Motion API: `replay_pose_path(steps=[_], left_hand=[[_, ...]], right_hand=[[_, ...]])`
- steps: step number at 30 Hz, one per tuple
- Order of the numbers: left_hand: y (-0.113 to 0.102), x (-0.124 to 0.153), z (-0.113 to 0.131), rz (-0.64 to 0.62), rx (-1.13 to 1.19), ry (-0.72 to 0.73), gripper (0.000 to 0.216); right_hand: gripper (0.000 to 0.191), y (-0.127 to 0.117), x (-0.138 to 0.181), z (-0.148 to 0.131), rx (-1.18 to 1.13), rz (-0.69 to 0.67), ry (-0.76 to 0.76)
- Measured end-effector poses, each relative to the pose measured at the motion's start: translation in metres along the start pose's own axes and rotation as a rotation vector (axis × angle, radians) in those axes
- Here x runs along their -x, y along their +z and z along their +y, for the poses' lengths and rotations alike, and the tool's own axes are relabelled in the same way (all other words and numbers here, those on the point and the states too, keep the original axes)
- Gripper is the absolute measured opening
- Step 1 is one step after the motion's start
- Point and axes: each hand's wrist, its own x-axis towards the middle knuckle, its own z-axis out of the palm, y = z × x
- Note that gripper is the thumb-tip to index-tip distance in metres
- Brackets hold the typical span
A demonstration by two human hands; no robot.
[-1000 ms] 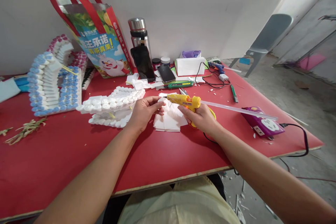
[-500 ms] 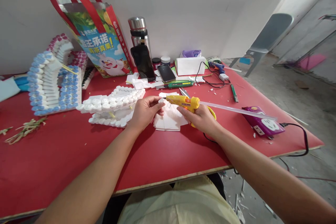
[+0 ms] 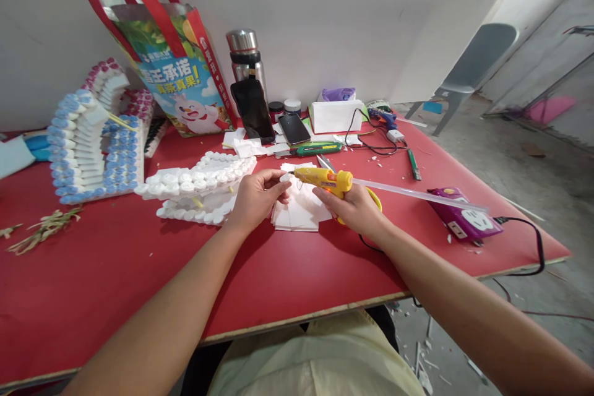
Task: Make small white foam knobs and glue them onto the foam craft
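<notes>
My right hand (image 3: 355,207) grips a yellow glue gun (image 3: 325,179) with a long clear glue stick (image 3: 417,194) trailing to the right. Its nozzle points left at a small white foam piece (image 3: 284,177) pinched in the fingers of my left hand (image 3: 256,197). Both hands hover over a stack of white foam squares (image 3: 299,211) on the red table (image 3: 116,260). Just left of my left hand lies a white foam model (image 3: 199,184) studded with white caps.
A blue-capped foam model (image 3: 93,148) stands at the left, a printed bag (image 3: 180,83) and steel flask (image 3: 245,59) at the back with two phones, a white box (image 3: 336,116) and cables. A purple power socket (image 3: 466,219) sits right. A grey chair (image 3: 468,71) stands beyond.
The glue gun nozzle has edged slightly left, closer to the foam piece in my left hand. Otherwise both hands stay put.
</notes>
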Motion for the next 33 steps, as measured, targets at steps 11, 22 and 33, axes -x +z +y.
replay_pose_path(steps=[11,22,33], left_hand=[[0.0009,0.0005,0.0017,-0.005,0.101,-0.047,0.047],[-0.0027,-0.0040,-0.0030,0.000,0.215,-0.066,0.039],[-0.0050,-0.0046,-0.0058,-0.036,0.296,-0.109,0.036]], right_hand=[[0.051,-0.0006,-0.0001,0.0006,0.004,0.002,-0.014],[0.049,-0.0007,0.0006,0.0005,0.005,0.001,-0.008],[0.038,-0.0005,0.0024,-0.0051,0.011,-0.025,-0.041]])
